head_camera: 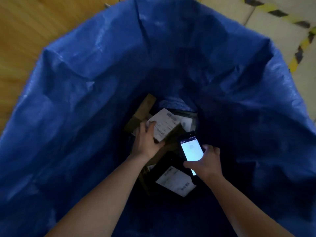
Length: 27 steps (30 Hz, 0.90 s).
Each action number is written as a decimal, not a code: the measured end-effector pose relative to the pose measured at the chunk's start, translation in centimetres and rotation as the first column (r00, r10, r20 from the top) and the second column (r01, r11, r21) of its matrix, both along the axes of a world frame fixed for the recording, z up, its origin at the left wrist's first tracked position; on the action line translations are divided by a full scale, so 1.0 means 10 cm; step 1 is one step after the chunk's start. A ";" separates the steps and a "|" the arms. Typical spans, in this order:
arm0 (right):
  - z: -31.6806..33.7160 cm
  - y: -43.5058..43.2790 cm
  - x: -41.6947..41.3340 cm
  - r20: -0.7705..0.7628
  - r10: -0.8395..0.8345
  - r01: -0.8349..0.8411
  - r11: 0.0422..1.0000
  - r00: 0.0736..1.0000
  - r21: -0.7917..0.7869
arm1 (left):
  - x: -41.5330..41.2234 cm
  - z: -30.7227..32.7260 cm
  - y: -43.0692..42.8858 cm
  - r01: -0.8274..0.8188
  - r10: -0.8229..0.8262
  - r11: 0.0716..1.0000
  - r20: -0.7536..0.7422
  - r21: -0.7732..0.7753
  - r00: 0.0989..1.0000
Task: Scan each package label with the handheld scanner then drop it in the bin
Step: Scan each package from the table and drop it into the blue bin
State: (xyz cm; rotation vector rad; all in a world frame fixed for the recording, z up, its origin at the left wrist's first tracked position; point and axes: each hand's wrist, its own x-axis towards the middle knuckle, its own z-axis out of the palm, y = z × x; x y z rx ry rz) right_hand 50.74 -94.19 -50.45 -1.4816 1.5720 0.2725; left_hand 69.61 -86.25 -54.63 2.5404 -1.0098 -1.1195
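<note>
— Left hand?
— Curled round a white labelled package, deep inside the blue bin
— Right hand?
— Gripping the lit scanner just beside it, above another labelled parcel

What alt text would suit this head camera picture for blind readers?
Seen from above, a person's left hand grips a small labelled box inside a big blue bag, while the right hand holds a lit handheld scanner beside it. More labelled packages lie underneath.
</note>
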 end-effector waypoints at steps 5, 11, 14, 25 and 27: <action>0.04 0.05 -0.06 0.015 0.013 -0.013 1.000 1.000 0.002 | -0.02 0.07 0.08 0.127 -0.125 0.982 -0.019 0.140 0.992; 0.56 0.11 -0.18 0.032 0.011 -0.012 1.000 0.999 0.006 | -0.03 0.66 0.17 0.184 -0.189 0.961 0.007 0.209 0.982; 0.94 0.16 -0.25 0.042 0.001 -0.001 1.000 0.999 -0.010 | -0.07 1.06 0.20 0.154 -0.155 0.972 -0.010 0.176 0.988; 2.68 0.65 -0.55 0.194 -0.203 0.242 0.949 0.960 -0.203 | -0.11 2.73 0.46 0.313 -0.313 0.950 -0.102 -0.020 0.944; 3.04 0.82 -0.65 0.224 -0.279 0.329 0.915 0.934 -0.235 | -0.12 3.08 0.50 0.387 -0.391 0.920 -0.079 -0.063 0.917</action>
